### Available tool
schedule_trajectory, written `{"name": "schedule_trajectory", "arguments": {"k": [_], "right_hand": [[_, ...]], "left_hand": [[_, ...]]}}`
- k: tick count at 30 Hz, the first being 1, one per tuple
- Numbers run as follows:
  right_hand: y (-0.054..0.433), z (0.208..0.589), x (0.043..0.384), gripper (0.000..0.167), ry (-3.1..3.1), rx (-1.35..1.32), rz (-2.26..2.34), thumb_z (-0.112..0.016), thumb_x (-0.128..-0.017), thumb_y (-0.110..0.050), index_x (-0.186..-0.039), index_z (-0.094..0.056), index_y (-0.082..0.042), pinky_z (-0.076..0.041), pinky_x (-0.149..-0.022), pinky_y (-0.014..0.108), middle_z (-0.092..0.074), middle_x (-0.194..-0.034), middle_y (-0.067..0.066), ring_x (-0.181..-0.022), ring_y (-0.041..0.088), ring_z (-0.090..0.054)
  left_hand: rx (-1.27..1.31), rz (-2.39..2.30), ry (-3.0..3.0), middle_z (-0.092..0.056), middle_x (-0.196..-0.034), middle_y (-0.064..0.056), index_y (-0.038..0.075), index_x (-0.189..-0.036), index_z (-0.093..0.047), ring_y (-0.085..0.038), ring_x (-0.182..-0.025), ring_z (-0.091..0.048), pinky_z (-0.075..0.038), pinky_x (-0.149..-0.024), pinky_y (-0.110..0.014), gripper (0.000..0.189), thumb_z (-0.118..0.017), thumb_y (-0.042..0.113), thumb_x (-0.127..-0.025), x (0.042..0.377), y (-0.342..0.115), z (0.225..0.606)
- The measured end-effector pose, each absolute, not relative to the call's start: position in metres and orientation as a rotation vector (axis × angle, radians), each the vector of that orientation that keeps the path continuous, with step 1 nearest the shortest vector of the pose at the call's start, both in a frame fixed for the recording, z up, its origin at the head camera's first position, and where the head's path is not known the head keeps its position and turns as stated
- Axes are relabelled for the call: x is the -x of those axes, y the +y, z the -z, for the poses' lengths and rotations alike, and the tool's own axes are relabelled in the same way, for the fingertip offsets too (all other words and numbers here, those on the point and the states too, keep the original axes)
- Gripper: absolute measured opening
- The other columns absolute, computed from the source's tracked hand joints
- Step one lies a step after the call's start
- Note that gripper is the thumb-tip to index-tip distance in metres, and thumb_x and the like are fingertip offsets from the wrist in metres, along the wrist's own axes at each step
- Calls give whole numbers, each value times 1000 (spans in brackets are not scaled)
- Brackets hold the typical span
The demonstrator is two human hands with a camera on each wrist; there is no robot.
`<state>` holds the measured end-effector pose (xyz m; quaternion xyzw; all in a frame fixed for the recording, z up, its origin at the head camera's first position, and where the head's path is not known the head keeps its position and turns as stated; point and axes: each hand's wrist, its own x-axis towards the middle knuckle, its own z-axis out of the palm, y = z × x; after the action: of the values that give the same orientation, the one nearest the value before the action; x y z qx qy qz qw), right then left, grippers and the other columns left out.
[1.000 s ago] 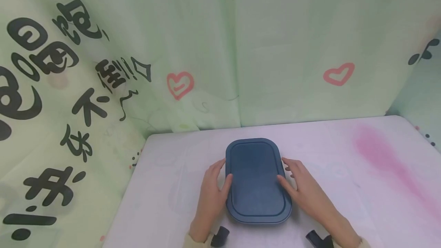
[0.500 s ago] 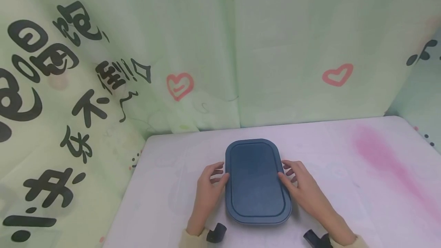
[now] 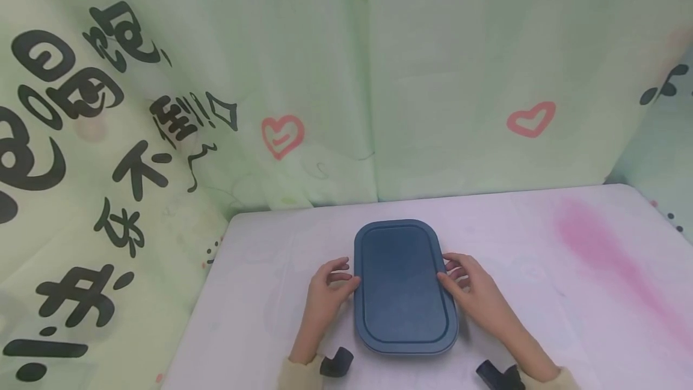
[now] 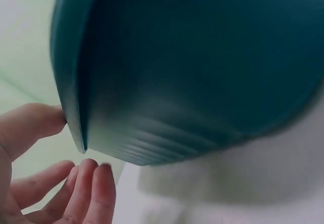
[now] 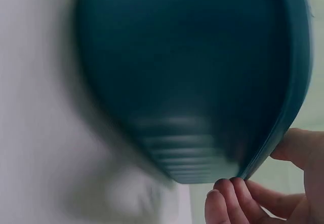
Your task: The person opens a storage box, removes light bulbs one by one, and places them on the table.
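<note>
A dark blue rounded-rectangular lidded box (image 3: 403,287) stands on the table, its long side pointing away from me. The lid has a raised border, and ribbed grooves mark the box wall in both wrist views. At the left edge, my left hand (image 3: 326,294) touches the rim with the thumb (image 4: 43,118), while its loosely bent fingers (image 4: 96,193) stay below, a little apart from the wall. On the opposite side my right hand (image 3: 476,294) pinches the lid's rim, thumb (image 5: 289,145) above and fingertips (image 5: 238,186) right under the edge.
The table (image 3: 541,245) has a pale pinkish cover with a pink smear on the right. Behind it hangs a light green curtain (image 3: 460,77) with red hearts and black lettering. Black camera mounts (image 3: 337,362) sit at both wrists.
My left hand has drawn slightly left and toward me, its fingers coming away from the box and bending. The right hand's fingers have curled in closer at the rim. The box stays put.
</note>
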<state>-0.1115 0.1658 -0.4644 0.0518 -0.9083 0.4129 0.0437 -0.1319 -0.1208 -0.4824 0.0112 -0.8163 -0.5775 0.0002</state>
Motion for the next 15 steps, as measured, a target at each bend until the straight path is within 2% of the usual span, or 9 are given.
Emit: {"name": "schedule_trajectory", "arguments": {"k": [4, 9, 15], "right_hand": [[169, 467, 115, 51, -2767, -92, -1441, -63, -98, -33, -135, -51, 0, -56, -84, 32, -62, -112, 12, -101, 23, -64], [172, 469, 118, 56, -2775, -2, -1645, -63, -97, -39, -138, -49, -3, -52, -83, 24, -61, -114, 10, -101, 17, -61], [176, 466, 119, 53, -2750, 24, -1853, -59, -100, -34, -140, -46, -2, -52, -83, 20, -61, -117, 13, -103, 15, -61]], "left_hand": [[-91, 1975, -2507, -64, -123, -12, 6, -133, -60, -21, -104, -65, -58, -84, -30, 56, -80, 25, -84, 135, -123, 482], [-82, 2156, -2417, -65, -120, -16, 1, -133, -58, -19, -99, -68, -59, -84, -33, 54, -78, 17, -86, 136, -126, 483], [-88, 2310, -2348, -66, -115, -16, -1, -131, -59, -16, -93, -68, -59, -81, -33, 50, -76, 17, -88, 137, -128, 485]]}}
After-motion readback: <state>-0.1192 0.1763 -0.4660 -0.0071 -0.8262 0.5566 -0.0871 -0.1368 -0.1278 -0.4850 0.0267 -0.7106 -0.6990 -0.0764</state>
